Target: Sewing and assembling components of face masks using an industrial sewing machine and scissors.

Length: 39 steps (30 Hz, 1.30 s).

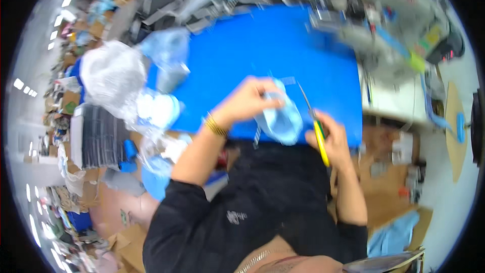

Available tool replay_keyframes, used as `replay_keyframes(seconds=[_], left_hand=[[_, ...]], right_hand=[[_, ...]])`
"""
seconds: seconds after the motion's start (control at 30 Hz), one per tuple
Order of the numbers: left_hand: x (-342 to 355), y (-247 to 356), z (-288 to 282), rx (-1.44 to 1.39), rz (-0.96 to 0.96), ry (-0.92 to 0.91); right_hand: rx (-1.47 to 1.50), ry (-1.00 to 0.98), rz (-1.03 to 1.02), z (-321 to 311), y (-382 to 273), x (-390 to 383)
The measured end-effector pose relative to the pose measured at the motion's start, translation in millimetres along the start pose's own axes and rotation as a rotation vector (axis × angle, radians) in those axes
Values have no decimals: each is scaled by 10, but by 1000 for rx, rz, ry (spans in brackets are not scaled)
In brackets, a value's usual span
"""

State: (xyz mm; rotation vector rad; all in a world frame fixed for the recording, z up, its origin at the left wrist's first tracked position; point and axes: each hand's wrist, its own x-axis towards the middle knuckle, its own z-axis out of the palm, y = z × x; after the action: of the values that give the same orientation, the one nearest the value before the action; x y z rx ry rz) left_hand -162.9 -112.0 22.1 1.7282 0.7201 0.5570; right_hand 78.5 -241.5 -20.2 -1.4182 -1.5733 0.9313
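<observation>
Left hand [251,100] pinches a small pale-blue fabric piece [279,120], held above the near edge of the bright blue table mat [262,45]. Right hand [331,136] is clenched on yellow-handled thread snips [314,121], blades up, just beside the fabric. Far left: clear plastic bag [112,75] of white stuff, contents unclear; a blue-tinted bag [169,50] sits next to it. Grey sewing machine [374,25] at right.
</observation>
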Motion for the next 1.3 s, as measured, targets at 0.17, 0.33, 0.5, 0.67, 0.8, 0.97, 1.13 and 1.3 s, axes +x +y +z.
replay_keyframes(seconds=[0.17, 0.33, 0.5, 0.67, 0.8, 0.97, 1.13, 1.3], left_hand=[[-97, -45, 318, 174, 219, 99], [-191, -52, 444, 242, 299, 227], [-283, 64, 438, 472, 377, 502], [-330, 86, 400, 632, 398, 594], [-215, 344, 269, 956, 478, 410], [-69, 509, 104, 1032, 421, 295], [-75, 468, 169, 874, 343, 545], [-230, 275, 396, 946, 300, 437]], right_hand=[[248, 134, 27, 261, -161, -62], [161, 329, -83, 460, -101, 128], [256, 386, -97, 442, -342, 373], [135, 185, 1, 479, -136, 391], [-27, 308, -138, 448, -222, 400], [-184, 385, -395, 470, -384, 603], [9, 472, -172, 426, -550, 558], [-1, 448, -81, 437, -223, 470]])
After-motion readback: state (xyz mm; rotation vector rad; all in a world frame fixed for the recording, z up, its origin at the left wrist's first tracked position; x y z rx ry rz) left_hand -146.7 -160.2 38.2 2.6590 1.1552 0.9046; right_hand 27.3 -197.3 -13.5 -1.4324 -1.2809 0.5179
